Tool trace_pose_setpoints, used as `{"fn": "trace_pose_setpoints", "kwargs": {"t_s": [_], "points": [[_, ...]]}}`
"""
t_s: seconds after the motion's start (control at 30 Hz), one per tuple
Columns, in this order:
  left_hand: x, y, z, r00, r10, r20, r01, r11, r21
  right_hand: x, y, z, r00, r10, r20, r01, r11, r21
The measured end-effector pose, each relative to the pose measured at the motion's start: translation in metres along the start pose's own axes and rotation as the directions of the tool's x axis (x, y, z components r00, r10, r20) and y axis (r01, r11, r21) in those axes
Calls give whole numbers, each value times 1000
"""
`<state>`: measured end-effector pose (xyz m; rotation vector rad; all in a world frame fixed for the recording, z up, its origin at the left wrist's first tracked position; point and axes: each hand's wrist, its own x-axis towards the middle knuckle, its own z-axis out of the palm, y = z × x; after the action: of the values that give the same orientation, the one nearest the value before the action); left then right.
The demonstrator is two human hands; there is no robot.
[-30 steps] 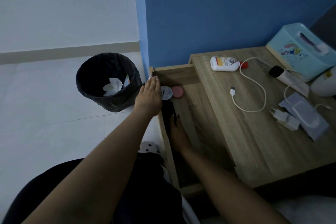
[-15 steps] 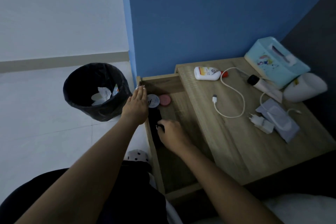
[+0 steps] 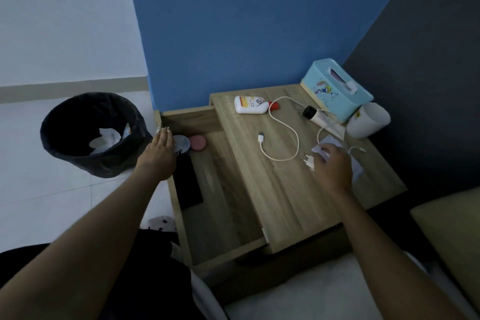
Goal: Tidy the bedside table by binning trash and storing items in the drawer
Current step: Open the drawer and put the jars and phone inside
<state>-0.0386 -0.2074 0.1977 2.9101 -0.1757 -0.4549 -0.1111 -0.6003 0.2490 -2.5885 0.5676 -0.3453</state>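
Wood-grain worktop is only partly tidied from where I sit, and I judge us around the middle of the job. Beside it the black bin on the floor already holds crumpled white paper, so some trash is dealt with. My drawer stands pulled out, and inside lie a dark flat phone-like slab, a white round tin and a pink round tin near its back wall. Left on top are the blue tissue box, a white cup on its side, a white bottle with a red cap, a black-capped tube, a loose white cable and a white charger plug. My left hand rests flat, fingers together, on the drawer's outer edge. My right hand curls over the charger and a pale pouch; whether it grips yet I cannot tell.
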Motion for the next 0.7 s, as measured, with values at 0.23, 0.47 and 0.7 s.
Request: {"fn": "trace_pose_setpoints", "kwargs": {"t_s": [0.23,0.47,0.7], "points": [[5,6,-6,998,-22,63,24,999,-35,-3,34,-13,979,180,99,-180,984,-10],[6,0,-6,997,-8,75,10,1000,-19,6,53,-23,934,225,277,-240,971,19],[5,-1,-5,997,4,83,-3,1000,-13,8,57,-39,938,226,262,-205,973,-105]]}}
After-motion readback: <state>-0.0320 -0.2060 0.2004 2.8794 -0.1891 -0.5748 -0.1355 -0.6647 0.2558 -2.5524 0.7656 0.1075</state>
